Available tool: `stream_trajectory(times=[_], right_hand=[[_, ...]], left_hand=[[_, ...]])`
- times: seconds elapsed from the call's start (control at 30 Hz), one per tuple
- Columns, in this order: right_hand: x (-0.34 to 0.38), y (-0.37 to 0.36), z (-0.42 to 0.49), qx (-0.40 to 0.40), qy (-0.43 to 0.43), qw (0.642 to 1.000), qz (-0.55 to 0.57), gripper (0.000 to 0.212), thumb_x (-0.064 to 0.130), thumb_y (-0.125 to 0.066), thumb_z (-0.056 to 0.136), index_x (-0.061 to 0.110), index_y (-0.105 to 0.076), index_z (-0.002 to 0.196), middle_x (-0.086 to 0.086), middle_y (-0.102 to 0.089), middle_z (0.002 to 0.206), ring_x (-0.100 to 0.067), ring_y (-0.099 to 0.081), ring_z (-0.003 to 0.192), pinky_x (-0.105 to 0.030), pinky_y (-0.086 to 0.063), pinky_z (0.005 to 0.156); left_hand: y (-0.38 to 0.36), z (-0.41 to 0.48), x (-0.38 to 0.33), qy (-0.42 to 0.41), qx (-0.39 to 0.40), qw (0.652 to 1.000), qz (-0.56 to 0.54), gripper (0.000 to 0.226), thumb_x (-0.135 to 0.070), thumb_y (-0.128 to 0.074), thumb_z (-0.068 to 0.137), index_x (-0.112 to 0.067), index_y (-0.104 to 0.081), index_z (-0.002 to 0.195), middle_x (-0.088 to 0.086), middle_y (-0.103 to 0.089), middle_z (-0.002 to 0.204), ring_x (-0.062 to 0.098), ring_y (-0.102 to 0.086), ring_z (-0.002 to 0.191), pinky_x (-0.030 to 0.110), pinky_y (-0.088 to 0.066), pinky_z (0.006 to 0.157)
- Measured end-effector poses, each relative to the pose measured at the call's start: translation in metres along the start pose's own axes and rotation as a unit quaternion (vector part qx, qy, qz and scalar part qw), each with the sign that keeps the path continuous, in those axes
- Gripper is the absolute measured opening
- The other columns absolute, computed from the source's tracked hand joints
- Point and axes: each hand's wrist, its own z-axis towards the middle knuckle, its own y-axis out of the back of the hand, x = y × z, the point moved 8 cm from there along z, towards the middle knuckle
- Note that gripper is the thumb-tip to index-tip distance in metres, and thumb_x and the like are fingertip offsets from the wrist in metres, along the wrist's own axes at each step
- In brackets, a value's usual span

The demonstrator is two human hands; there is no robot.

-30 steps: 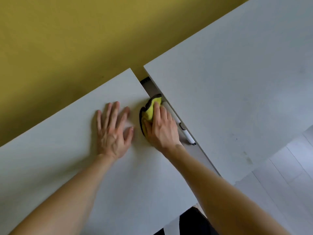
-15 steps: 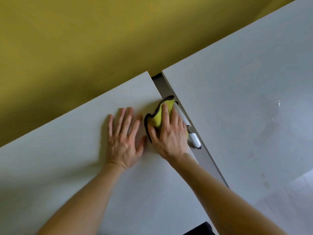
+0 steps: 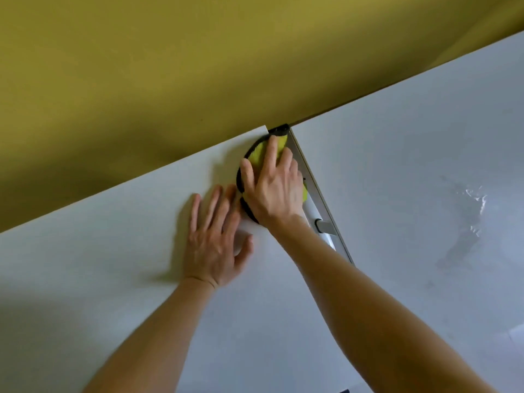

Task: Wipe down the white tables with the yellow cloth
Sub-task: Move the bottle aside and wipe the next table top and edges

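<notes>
**Wiping the left table's far corner**
Your left hand (image 3: pixel 212 245) lies flat on the left table (image 3: pixel 85 265), grip open. Just beyond it, your right hand (image 3: pixel 275 191) presses the cloth (image 3: pixel 256 154) with straight fingers, its grip open too. The cloth, bunched yellow with a dark hem, sits at the corner by the gap. Next likely means crossing to the right table (image 3: pixel 411 137).

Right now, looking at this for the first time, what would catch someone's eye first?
The right hand presses a yellow cloth with dark edging into the far corner of the left white tabletop. The left hand lies flat next to it, and a shiny, wet-looking smear glints on the right white tabletop. Behind both runs a mustard-yellow wall.
</notes>
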Motion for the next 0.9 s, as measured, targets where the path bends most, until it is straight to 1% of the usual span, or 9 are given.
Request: stream_trajectory(times=[0.07,0.13,0.27,0.37,0.5,0.57,0.63,0.77,0.9], right_hand=[[0.026,-0.012,0.04,0.009,0.024,1.0,0.014,0.062,0.059,-0.037,0.111,0.012,-0.053,0.149,-0.024,-0.057,0.139,-0.046,-0.061,0.107,-0.049,-0.048,0.08],[0.025,-0.013,0.053,-0.01,0.035,0.999,0.036,0.048,0.051,-0.043,0.113,0.013,-0.062,0.136,-0.018,-0.06,0.129,-0.045,-0.061,0.1,-0.047,-0.047,0.075],[-0.029,0.014,-0.022,-0.042,0.019,0.996,0.079,0.046,0.038,-0.05,0.112,0.018,-0.055,0.153,-0.009,-0.063,0.137,-0.036,-0.062,0.107,-0.05,-0.054,0.087],[-0.057,0.027,-0.093,-0.037,0.02,0.998,0.054,0.046,0.03,-0.054,0.111,0.013,-0.055,0.154,-0.013,-0.062,0.145,-0.037,-0.063,0.116,-0.051,-0.056,0.094],[-0.021,0.006,-0.027,-0.045,0.013,0.998,0.048,0.049,0.031,-0.047,0.11,0.01,-0.054,0.154,-0.016,-0.063,0.137,-0.04,-0.065,0.105,-0.052,-0.055,0.087],[0.006,-0.004,0.02,-0.045,0.011,0.998,0.054,0.05,0.03,-0.049,0.107,0.01,-0.056,0.152,-0.017,-0.065,0.129,-0.042,-0.064,0.098,-0.05,-0.052,0.081],[0.011,-0.006,0.034,-0.044,0.008,0.998,0.053,0.05,0.029,-0.052,0.107,0.012,-0.056,0.153,-0.017,-0.065,0.126,-0.041,-0.064,0.096,-0.048,-0.05,0.079],[-0.04,0.022,-0.055,-0.055,0.009,0.997,0.058,0.048,0.029,-0.053,0.109,0.011,-0.057,0.154,-0.016,-0.064,0.133,-0.038,-0.064,0.102,-0.049,-0.056,0.084],[-0.089,0.041,-0.149,0.001,0.055,0.998,0.037,0.05,0.028,-0.054,0.111,0.007,-0.054,0.156,-0.02,-0.062,0.138,-0.041,-0.064,0.104,-0.051,-0.057,0.085]], left_hand=[[-0.001,-0.001,-0.002,-0.003,0.011,1.0,0.017,0.079,-0.053,-0.048,0.105,-0.013,-0.031,0.172,0.012,-0.024,0.18,0.033,-0.02,0.168,0.069,-0.022,0.13],[-0.001,-0.001,-0.004,-0.006,0.018,1.0,0.022,0.082,-0.052,-0.051,0.104,-0.015,-0.027,0.173,0.011,-0.021,0.181,0.033,-0.018,0.169,0.069,-0.021,0.13],[0.003,0.0,-0.007,-0.009,-0.004,1.0,-0.015,0.072,-0.051,-0.054,0.103,-0.011,-0.049,0.163,0.011,-0.028,0.179,0.033,-0.023,0.167,0.071,-0.023,0.128],[0.002,-0.001,-0.007,-0.012,0.005,1.0,-0.019,0.076,-0.049,-0.057,0.101,-0.012,-0.044,0.166,0.011,-0.025,0.18,0.034,-0.02,0.168,0.071,-0.022,0.129],[0.001,0.001,-0.003,-0.006,-0.002,1.0,-0.008,0.076,-0.051,-0.051,0.104,-0.01,-0.043,0.166,0.012,-0.027,0.179,0.034,-0.022,0.168,0.07,-0.022,0.129],[-0.001,0.0,-0.001,-0.003,0.002,1.0,0.005,0.078,-0.052,-0.048,0.104,-0.011,-0.037,0.169,0.012,-0.028,0.179,0.033,-0.022,0.168,0.07,-0.022,0.129],[-0.001,-0.001,-0.002,-0.002,0.007,1.0,0.012,0.078,-0.052,-0.047,0.105,-0.011,-0.036,0.17,0.012,-0.027,0.179,0.033,-0.02,0.168,0.069,-0.021,0.13],[0.003,0.0,-0.006,-0.013,-0.001,1.0,-0.001,0.077,-0.049,-0.054,0.102,-0.01,-0.043,0.166,0.012,-0.027,0.179,0.034,-0.021,0.168,0.071,-0.022,0.128],[0.003,-0.003,-0.006,-0.015,-0.001,1.0,0.004,0.077,-0.045,-0.06,0.1,-0.011,-0.043,0.167,0.012,-0.027,0.179,0.035,-0.021,0.168,0.071,-0.022,0.128]])
